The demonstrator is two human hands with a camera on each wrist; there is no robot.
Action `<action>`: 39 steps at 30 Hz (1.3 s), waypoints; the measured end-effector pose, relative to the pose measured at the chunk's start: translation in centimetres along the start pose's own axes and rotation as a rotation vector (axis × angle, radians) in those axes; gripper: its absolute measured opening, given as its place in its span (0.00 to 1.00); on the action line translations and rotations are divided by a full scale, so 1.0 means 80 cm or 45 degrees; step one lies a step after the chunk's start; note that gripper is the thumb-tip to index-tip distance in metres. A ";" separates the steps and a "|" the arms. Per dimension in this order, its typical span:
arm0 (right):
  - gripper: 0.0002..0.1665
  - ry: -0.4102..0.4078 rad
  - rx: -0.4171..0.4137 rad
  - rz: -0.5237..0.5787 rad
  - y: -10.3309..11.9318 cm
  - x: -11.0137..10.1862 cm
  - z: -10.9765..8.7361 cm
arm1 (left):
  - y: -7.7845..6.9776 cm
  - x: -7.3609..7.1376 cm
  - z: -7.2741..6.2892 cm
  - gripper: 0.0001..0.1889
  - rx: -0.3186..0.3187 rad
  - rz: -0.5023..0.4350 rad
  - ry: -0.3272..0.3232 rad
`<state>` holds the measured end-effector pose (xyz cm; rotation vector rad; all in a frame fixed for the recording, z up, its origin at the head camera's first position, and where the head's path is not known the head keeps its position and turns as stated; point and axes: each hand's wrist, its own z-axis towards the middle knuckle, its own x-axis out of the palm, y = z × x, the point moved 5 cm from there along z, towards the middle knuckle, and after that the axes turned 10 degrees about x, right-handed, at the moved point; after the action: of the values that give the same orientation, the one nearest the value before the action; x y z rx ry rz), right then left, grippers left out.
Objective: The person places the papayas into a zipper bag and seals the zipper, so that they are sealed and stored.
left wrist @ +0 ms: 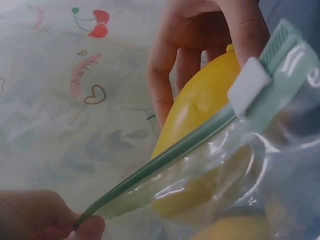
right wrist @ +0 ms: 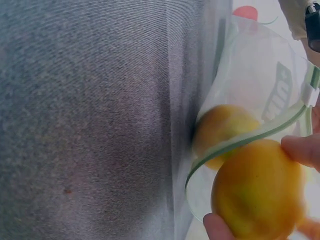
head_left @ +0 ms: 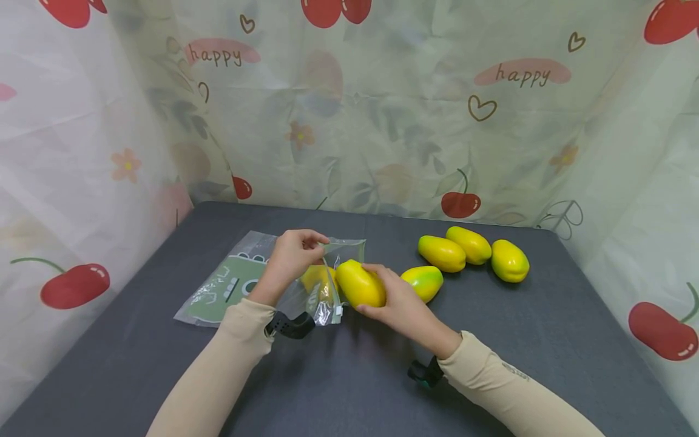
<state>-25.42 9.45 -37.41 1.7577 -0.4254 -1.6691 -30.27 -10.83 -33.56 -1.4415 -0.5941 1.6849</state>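
"Pinching the green rim (left wrist: pixel 185 142) of a clear bag (head_left: pixel 235 288), the left hand (head_left: pixel 288 260) has hold of it towards the far end of the mouth."

"And the right hand (head_left: pixel 403 306)?"

"Grasping a yellow fruit (head_left: pixel 359 284), thumb on the near side, fingers over the far side. That fruit is right at the bag's mouth; how much of it is inside, I can't tell from here."

"Is there another behind the plastic?"

"Yes, a bagged fruit (head_left: pixel 312 279) shows through, just left of the gripped one. The white slider (head_left: pixel 338 311) sits at the near end of the rim."

"What about the right side of the table (head_left: pixel 360 376)?"

"Four more. A green-patched fruit (head_left: pixel 425 282) lies just past the right hand. Farther off, two fruits (head_left: pixel 442 254) lie side by side, with a single fruit (head_left: pixel 510 261) to the right of them."

"The bag's left part lies on the dark tabletop, I see, with a green cartoon print (head_left: pixel 215 303)."

"Mm. And at the far side hangs a pale curtain (head_left: pixel 382 121), all cherries, hearts and the word 'happy'."
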 end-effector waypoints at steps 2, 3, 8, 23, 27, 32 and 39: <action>0.44 0.007 0.010 0.000 0.001 0.000 0.001 | 0.000 0.000 0.000 0.13 -0.002 -0.001 -0.001; 0.44 0.008 0.008 -0.002 0.002 0.000 0.002 | 0.000 -0.001 0.000 0.13 -0.001 -0.004 -0.001; 0.44 0.016 -0.064 -0.041 0.007 -0.001 0.004 | -0.002 -0.001 0.001 0.13 0.002 -0.016 -0.002; 0.44 0.117 -0.053 0.123 0.010 0.001 0.012 | -0.004 -0.002 0.002 0.12 0.011 -0.016 -0.015; 0.44 0.131 -0.098 0.138 0.010 0.002 0.015 | -0.005 -0.003 0.002 0.12 0.025 -0.007 -0.013; 0.45 0.132 -0.112 0.145 0.009 0.003 0.017 | -0.007 -0.004 0.002 0.13 0.038 -0.007 -0.013; 0.39 0.133 -0.008 0.270 0.006 0.003 0.021 | -0.009 -0.006 0.002 0.12 0.054 -0.014 -0.033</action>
<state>-26.89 8.54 -37.19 1.7218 -0.5383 -1.4226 -30.23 -10.79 -32.72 -1.3859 -0.5759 1.6997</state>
